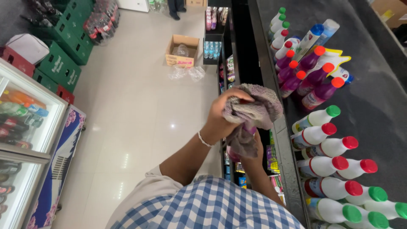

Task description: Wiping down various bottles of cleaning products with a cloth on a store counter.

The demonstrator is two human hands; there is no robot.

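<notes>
My left hand [221,115], with a thin bracelet at the wrist, is closed on a grey cloth [255,108] held in front of the dark shelf edge [283,140]. The cloth is bunched and hangs down over a bottle [232,154], of which only a bit of pink-purple shows. My right hand [255,149] comes up from below and holds that bottle, with most of its fingers hidden by the cloth. On the shelf top, just to the right, lie purple bottles with red caps [316,78] and white bottles with red and green caps [330,148].
A glass-door drinks cooler [25,123] stands at left, with green crates [63,63] behind it. An open cardboard box [183,51] and crumpled plastic wrap [186,73] lie on the tiled floor. Lower shelves hold small packets [273,154]. A person's legs show at the far end.
</notes>
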